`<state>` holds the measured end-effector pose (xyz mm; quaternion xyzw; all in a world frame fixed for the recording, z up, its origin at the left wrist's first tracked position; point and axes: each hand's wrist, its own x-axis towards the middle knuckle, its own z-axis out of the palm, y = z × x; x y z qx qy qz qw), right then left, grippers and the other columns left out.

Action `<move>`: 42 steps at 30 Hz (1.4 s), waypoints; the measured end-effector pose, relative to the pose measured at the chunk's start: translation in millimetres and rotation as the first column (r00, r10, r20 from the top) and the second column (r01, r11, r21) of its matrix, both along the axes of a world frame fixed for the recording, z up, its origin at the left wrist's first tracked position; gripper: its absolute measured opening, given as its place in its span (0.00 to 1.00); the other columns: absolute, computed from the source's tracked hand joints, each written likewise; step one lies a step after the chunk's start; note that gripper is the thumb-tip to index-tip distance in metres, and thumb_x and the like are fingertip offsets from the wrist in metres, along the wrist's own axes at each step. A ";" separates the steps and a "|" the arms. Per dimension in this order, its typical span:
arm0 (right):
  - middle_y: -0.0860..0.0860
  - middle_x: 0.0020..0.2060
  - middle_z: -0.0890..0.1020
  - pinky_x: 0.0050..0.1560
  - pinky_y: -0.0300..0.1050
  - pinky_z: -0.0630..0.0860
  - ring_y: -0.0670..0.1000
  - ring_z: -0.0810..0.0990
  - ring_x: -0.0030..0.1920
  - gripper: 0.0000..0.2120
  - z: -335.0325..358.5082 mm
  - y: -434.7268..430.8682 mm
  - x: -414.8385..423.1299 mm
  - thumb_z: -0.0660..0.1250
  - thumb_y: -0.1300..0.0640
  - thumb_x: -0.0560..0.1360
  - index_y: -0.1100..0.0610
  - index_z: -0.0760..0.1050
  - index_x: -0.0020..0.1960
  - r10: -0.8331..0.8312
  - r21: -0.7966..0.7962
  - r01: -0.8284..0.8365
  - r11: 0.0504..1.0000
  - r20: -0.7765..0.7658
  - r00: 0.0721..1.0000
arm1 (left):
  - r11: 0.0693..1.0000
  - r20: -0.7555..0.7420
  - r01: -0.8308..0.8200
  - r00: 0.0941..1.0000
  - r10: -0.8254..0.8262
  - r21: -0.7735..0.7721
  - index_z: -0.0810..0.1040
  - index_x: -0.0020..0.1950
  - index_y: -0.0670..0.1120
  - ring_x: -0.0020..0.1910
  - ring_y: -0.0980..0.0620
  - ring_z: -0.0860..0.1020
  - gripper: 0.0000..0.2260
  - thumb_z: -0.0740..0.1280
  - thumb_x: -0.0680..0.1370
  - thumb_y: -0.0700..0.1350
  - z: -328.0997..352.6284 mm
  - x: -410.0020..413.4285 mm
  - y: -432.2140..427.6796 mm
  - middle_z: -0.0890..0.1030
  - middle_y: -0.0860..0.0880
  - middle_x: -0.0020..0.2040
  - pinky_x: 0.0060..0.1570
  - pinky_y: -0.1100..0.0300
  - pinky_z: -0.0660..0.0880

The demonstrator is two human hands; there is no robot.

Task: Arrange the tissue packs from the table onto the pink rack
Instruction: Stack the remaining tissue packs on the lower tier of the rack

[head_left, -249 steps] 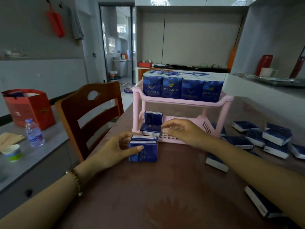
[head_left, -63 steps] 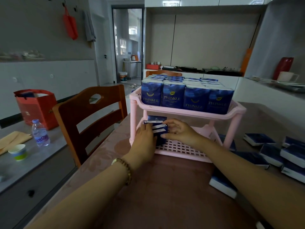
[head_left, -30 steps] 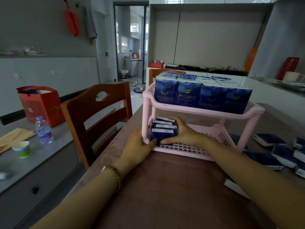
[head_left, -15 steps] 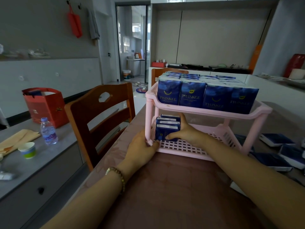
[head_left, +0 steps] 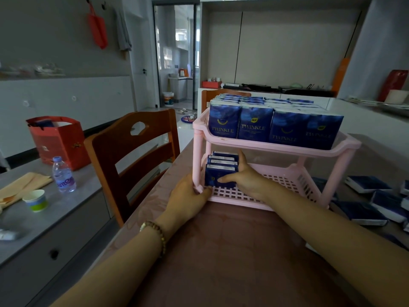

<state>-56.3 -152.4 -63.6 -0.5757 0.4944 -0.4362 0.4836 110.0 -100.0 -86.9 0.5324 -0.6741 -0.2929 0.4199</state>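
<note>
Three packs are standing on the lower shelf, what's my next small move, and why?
Probably release the right hand and fetch a loose pack from the table: the three packs already stand against the rack's left post, the left hand steadies it, and most of the lower shelf is bare.

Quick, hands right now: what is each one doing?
Left hand: grips the pink rack at its front-left corner.
Right hand: holds the tissue packs standing in it.

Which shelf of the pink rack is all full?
The top shelf: upright tissue packs fill it. The bottom shelf holds only a few at its left end.
</note>
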 end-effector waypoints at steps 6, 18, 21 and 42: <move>0.55 0.62 0.73 0.60 0.49 0.73 0.53 0.72 0.62 0.51 2.0 5.4 4.8 0.70 0.77 0.64 0.52 0.44 0.74 0.001 -0.032 -0.004 0.999 -0.091 0.996 | 1.000 0.010 0.001 1.000 -0.001 -0.007 0.65 0.70 0.50 0.60 0.49 0.75 0.24 0.67 0.76 0.46 0.0 0.7 1.2 0.75 0.48 0.63 0.61 0.52 0.72; 0.52 0.63 0.71 0.53 0.40 0.71 0.48 0.72 0.58 0.52 13.9 22.0 -0.3 0.72 0.71 0.66 0.54 0.41 0.75 0.028 -0.054 -0.040 0.998 -0.210 0.977 | 1.000 0.039 -0.012 0.999 0.011 0.021 0.64 0.71 0.50 0.61 0.48 0.74 0.25 0.67 0.76 0.46 4.4 -0.3 4.3 0.75 0.47 0.65 0.62 0.51 0.72; 0.54 0.67 0.69 0.53 0.38 0.71 0.46 0.70 0.58 0.52 17.7 27.2 -1.9 0.73 0.71 0.66 0.55 0.41 0.75 0.033 -0.087 -0.058 0.994 -0.270 0.962 | 1.000 0.032 -0.018 0.999 0.017 0.024 0.64 0.71 0.48 0.63 0.47 0.74 0.26 0.68 0.75 0.46 6.5 -1.9 7.6 0.74 0.46 0.66 0.63 0.50 0.72; 0.41 0.58 0.78 0.50 0.27 0.74 0.36 0.76 0.58 0.17 39.3 221.3 -179.1 0.69 0.59 0.70 0.46 0.74 0.57 -0.036 -0.124 -0.018 0.992 -0.419 0.907 | 0.929 0.226 0.323 0.933 -0.280 -0.183 0.56 0.73 0.50 0.71 0.55 0.57 0.32 0.66 0.74 0.57 18.3 -91.8 118.1 0.60 0.51 0.71 0.68 0.63 0.56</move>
